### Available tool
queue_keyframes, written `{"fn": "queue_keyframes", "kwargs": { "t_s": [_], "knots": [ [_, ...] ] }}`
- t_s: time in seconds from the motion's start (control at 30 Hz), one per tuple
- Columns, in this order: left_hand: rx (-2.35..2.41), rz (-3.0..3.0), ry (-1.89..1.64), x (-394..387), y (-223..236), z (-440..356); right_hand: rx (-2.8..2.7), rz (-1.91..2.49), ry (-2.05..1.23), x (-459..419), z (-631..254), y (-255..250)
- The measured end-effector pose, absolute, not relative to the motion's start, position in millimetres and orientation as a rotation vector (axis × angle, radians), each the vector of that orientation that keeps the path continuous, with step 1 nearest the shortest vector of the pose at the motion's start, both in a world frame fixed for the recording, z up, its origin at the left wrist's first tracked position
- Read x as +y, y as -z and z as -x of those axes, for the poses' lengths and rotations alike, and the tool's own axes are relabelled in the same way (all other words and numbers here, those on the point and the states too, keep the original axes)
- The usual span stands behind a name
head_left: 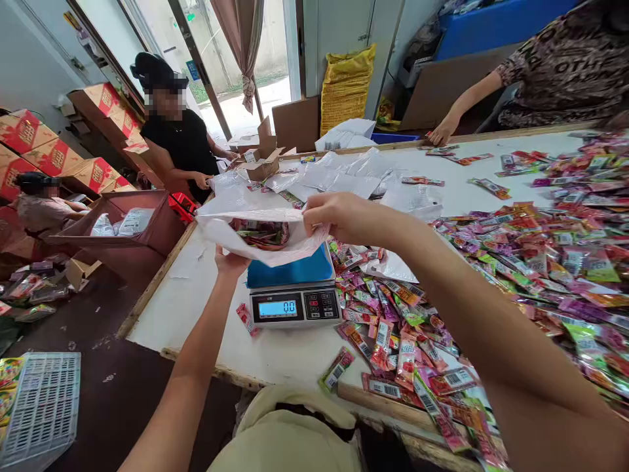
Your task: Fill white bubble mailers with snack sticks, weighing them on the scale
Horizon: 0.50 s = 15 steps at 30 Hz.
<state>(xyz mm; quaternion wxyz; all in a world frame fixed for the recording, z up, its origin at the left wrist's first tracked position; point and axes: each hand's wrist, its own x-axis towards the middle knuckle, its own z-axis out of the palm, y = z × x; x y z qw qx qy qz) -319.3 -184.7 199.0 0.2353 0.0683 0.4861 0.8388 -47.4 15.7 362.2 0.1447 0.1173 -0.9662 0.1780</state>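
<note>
Between my hands hangs a white mailer bag, its mouth open towards me, with several small snack packets showing inside. My left hand supports its left underside, fingers partly hidden behind the bag. My right hand pinches the right edge of the opening. Just below the bag is a digital scale with a blue pan; its display reads 0.0. Loose snack packets lie right of the scale, and a single packet lies at its left.
A large pile of packets covers the table's right side. More white bags lie beyond the scale. One person stands by a small carton; another person's hand reaches in at far right. A plastic crate stands lower left.
</note>
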Motion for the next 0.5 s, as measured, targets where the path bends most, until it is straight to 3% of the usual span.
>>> {"fn": "queue_keyframes", "kwargs": {
  "t_s": [0.2, 0.5],
  "knots": [
    [1.465, 0.159, -2.383, -193, -166, 359, -2.909, 0.045, -0.079, 57, 64, -269],
    [1.961, -0.173, -2.291, -199, -130, 352, -2.562, 0.402, -0.215, 70, 29, -215]
  ]
}}
